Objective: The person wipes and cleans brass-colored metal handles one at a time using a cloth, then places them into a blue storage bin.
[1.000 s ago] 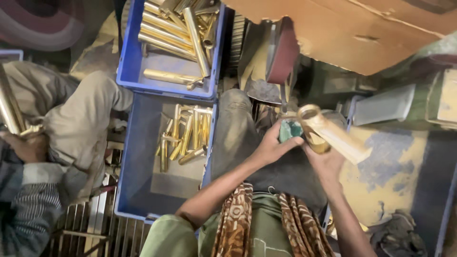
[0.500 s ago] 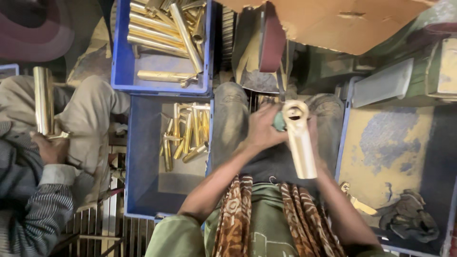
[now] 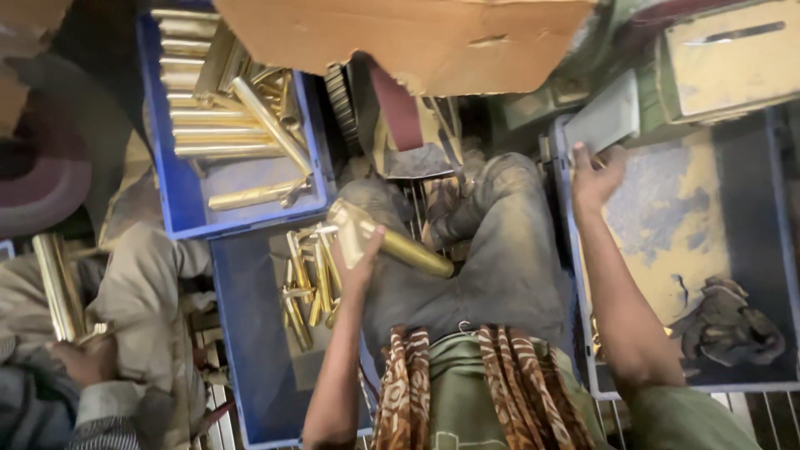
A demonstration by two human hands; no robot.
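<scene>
My left hand (image 3: 357,265) grips a shiny brass tube fitting (image 3: 392,243) by its wider end and holds it over the edge of the near blue crate (image 3: 250,358), which has several brass pieces (image 3: 307,287) in it. My right hand (image 3: 597,175) reaches out to the far rim of the blue crate on the right (image 3: 575,250); its fingers are curled there and I cannot make out anything in them. My knee in dusty grey trousers (image 3: 492,242) lies between the two hands.
A second blue crate (image 3: 179,200) further off holds several long brass tubes (image 3: 217,125). A cardboard sheet (image 3: 400,37) overhangs at the top. Dark rags (image 3: 729,325) lie in the right crate. At the left another person's hand (image 3: 83,358) holds a brass tube (image 3: 57,283).
My hands have parted: the left one carried the brass fitting leftwards to the near crate, and the right one let go and moved right to the other crate's rim.
</scene>
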